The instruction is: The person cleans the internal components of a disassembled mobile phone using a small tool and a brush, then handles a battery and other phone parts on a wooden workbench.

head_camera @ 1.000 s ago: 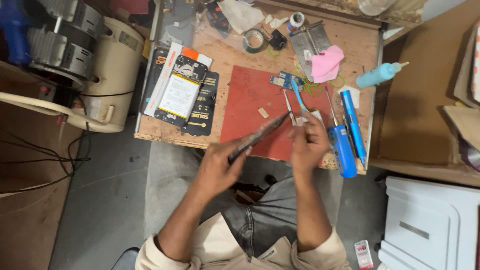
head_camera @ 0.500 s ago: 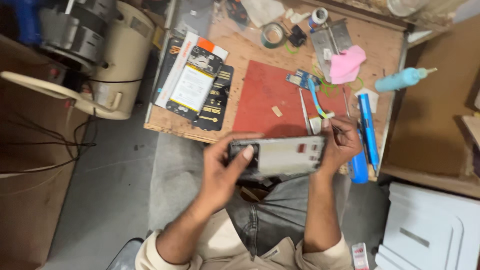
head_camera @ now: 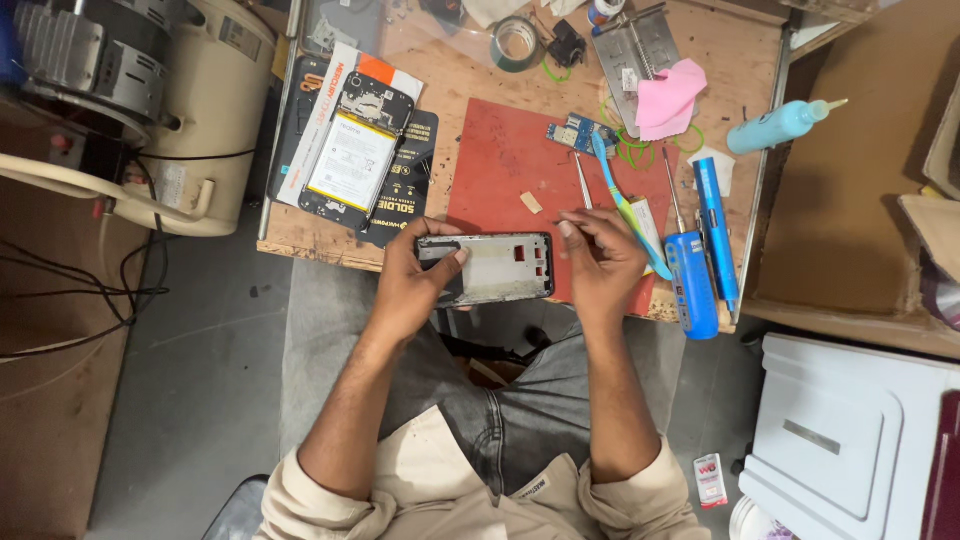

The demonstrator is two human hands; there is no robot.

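Head view: my left hand (head_camera: 405, 290) grips the phone frame (head_camera: 487, 268), long axis left-right; my right hand (head_camera: 600, 262), fingers pinched, touches its right end.

Matt red mat (head_camera: 500, 160), rough wooden table (head_camera: 440, 80)

Person, seen from above: left hand (head_camera: 415, 285) and right hand (head_camera: 600, 262) bare, no rings, watch or gloves visible. Forearms bare to the elbow. Shirt (head_camera: 440, 485) cream or light beige, sleeves (head_camera: 300, 500) rolled up in thick folds near the elbows, with a small label at the lower hem. Trousers (head_camera: 530, 410) grey denim, stitched seam showing at the lap
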